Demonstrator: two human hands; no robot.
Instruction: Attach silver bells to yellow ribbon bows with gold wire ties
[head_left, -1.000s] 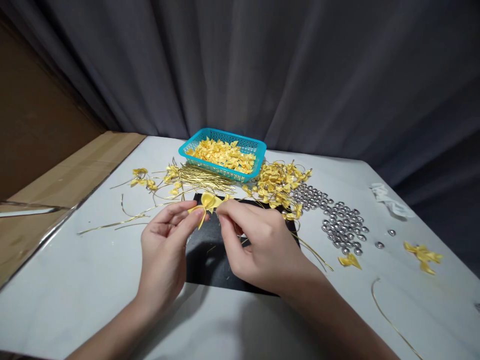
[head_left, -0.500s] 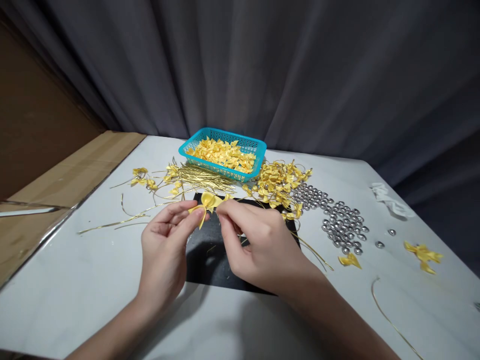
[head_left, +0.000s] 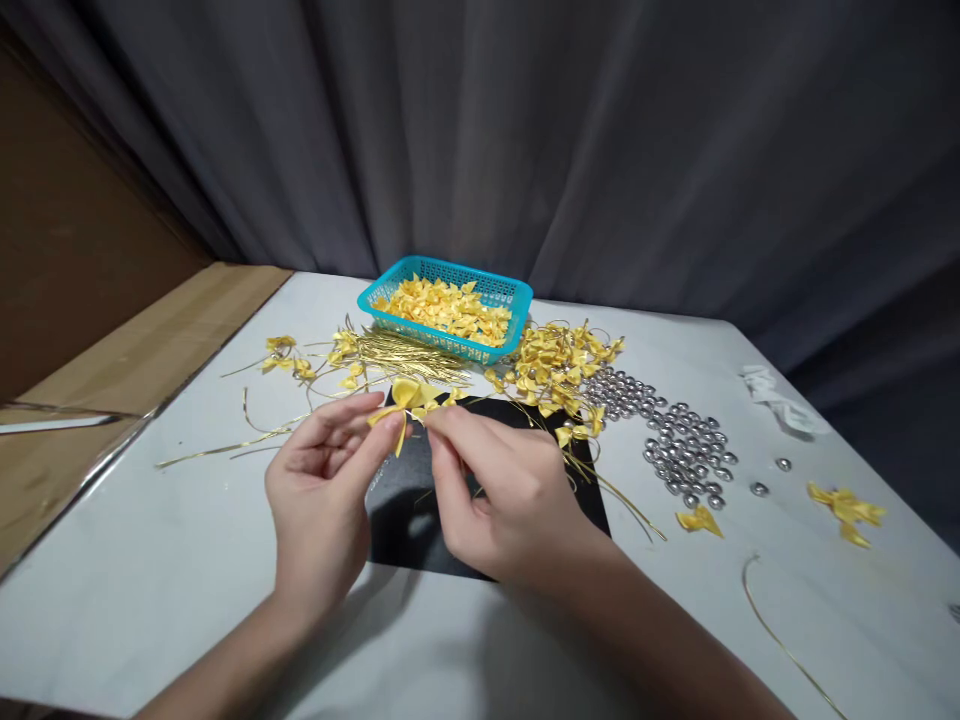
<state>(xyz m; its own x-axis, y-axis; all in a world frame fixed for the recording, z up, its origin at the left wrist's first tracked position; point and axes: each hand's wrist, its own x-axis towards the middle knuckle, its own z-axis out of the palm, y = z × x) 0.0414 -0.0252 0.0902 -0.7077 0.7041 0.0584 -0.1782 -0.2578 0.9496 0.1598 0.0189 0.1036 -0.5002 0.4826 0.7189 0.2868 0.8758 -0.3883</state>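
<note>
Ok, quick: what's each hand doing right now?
Left hand: closed, pinching a yellow bow between thumb and fingers.
Right hand: pinched closed at the bow's right side; what it grips, if anything, cannot be told.

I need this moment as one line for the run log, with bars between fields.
left hand: pinches yellow bow | right hand: close beside bow, grip unclear | under hands: black mat | beyond: blue basket

White table, black mat spread beneath the right hand, blue basket and heaped yellow bows set beyond that hand, silver beads scattered to its right, gold cords laid left of the left hand
</note>
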